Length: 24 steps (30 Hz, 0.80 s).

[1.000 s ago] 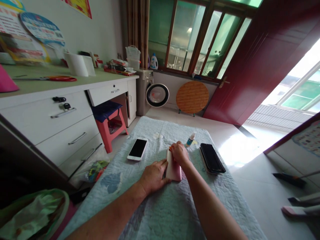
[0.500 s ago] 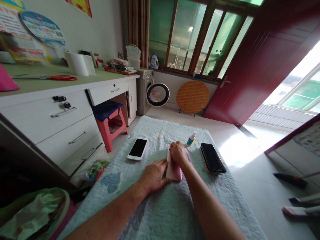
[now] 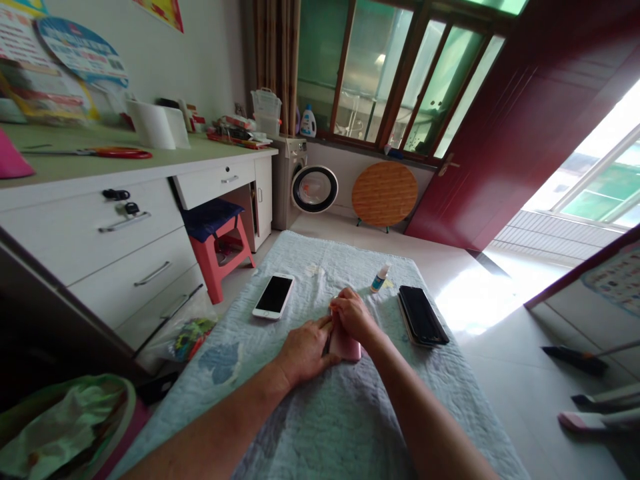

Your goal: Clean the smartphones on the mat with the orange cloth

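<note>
A pink phone (image 3: 345, 345), back side up, lies on the blue-green quilted cloth (image 3: 320, 420) between my hands. My left hand (image 3: 307, 350) grips its left edge, with the fingers along the upper side and the thumb at the lower end. Curled over the phone's upper part is my right hand (image 3: 351, 312), its fingertips pressed together against the surface. Whatever is pinched under them, if anything, is hidden. Left of my hands lies a white phone (image 3: 274, 296) with a dark screen. A small spray bottle (image 3: 380, 278) stands beyond my right hand, and a black phone (image 3: 423, 316) rests to the right.
A white desk (image 3: 135, 247) with drawers runs along the left, a pink stool (image 3: 213, 257) tucked under it. At the lower left stands a waste bin (image 3: 133, 413). A washing machine (image 3: 290, 173), a round folded table (image 3: 385, 193) and a red door (image 3: 480, 153) are farther back.
My right hand has shifted slightly down and left over the phone's upper part. My left hand keeps its hold on the phone. The whole view has moved a little.
</note>
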### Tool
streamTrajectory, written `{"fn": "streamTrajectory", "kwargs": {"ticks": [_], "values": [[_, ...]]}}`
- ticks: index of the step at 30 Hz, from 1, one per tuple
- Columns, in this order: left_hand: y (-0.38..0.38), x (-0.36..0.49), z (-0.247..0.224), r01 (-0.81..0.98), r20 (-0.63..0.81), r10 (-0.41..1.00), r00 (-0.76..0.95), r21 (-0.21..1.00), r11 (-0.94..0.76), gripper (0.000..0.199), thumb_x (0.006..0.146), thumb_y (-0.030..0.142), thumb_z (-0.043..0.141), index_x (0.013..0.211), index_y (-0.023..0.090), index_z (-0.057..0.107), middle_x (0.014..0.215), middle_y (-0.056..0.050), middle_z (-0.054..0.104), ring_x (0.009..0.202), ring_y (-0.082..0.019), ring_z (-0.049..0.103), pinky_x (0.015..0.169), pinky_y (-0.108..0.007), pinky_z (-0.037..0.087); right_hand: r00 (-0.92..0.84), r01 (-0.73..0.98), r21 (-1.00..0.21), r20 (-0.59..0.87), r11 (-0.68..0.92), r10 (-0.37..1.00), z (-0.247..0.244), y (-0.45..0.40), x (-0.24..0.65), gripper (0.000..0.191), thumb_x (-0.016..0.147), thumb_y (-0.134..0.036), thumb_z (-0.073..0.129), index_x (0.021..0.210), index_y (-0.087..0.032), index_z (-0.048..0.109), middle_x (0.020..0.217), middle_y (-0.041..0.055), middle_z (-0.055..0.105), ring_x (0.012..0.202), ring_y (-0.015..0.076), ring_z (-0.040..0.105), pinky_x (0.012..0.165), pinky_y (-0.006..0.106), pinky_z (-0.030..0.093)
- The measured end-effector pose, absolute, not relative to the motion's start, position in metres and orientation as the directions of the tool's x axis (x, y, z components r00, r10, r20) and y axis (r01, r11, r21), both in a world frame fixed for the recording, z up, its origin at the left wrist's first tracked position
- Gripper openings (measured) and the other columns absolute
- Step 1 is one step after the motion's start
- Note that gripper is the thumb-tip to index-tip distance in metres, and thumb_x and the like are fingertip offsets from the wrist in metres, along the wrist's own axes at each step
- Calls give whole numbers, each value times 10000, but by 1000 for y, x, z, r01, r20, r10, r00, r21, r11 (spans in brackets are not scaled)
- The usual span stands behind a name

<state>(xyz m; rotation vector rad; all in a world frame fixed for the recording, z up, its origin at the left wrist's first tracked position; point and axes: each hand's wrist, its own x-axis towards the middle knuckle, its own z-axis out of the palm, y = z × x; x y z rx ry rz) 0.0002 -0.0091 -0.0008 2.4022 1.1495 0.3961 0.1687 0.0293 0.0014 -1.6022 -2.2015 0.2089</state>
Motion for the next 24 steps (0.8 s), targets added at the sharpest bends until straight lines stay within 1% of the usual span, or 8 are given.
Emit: {"fn": "streamTrajectory", "kwargs": {"ticks": [2, 4, 10, 14, 18, 20, 24], "values": [[-9, 0, -3, 664, 76, 790, 608, 497, -559, 668, 776, 485, 657, 1365, 243, 457, 1407, -73, 505, 1209, -302, 526, 1003, -362, 432, -228, 883, -352, 257, 311, 939, -4, 39, 167, 223, 879, -171, 505, 756, -204, 688, 883, 35, 558, 862, 150, 500, 771, 212, 373], [-8, 0, -6, 661, 95, 789, 607, 491, -567, 668, 772, 492, 659, 1359, 240, 462, 1395, -80, 515, 1205, -305, 528, 999, -368, 434, -191, 892, -357, 256, 276, 948, -9, 50, 166, 234, 893, -175, 495, 800, -203, 708, 903, 44, 558, 883, 156, 494, 783, 213, 372], [-9, 1, -4, 661, 93, 791, 605, 495, -564, 608, 777, 519, 640, 1297, 236, 499, 1312, -75, 572, 1151, -305, 560, 969, -370, 452, -152, 911, -353, 194, 213, 969, -14, 68, 174, 253, 913, -185, 480, 931, -198, 732, 957, 66, 556, 912, 170, 490, 807, 238, 364], [-11, 1, 1, 674, 64, 797, 600, 496, -547, 571, 784, 489, 632, 1290, 260, 499, 1311, -73, 569, 1148, -310, 564, 955, -371, 454, -98, 925, -346, 183, 157, 978, -12, 62, 191, 283, 928, -194, 453, 923, -192, 735, 959, 74, 553, 902, 172, 495, 817, 249, 358], [-11, 1, 2, 680, 58, 798, 600, 489, -546, 604, 780, 464, 637, 1324, 260, 472, 1319, -80, 563, 1167, -313, 555, 967, -376, 447, -30, 944, -316, 196, 92, 980, -9, 53, 204, 292, 940, -236, 449, 906, -178, 733, 921, 80, 548, 882, 177, 500, 815, 256, 358], [-11, 1, 2, 681, 58, 798, 600, 487, -547, 611, 782, 464, 637, 1332, 262, 466, 1318, -79, 564, 1168, -312, 555, 971, -377, 446, -3, 948, -311, 207, 68, 978, -7, 49, 204, 286, 938, -231, 448, 904, -171, 725, 905, 80, 545, 868, 178, 503, 804, 257, 361], [-10, 1, 0, 674, 71, 797, 599, 492, -551, 611, 790, 518, 621, 1325, 261, 477, 1332, -78, 557, 1169, -313, 556, 974, -378, 446, -16, 936, -341, 217, 91, 976, -4, 39, 191, 238, 916, -188, 471, 897, -174, 707, 910, 71, 546, 820, 160, 508, 750, 245, 365]]}}
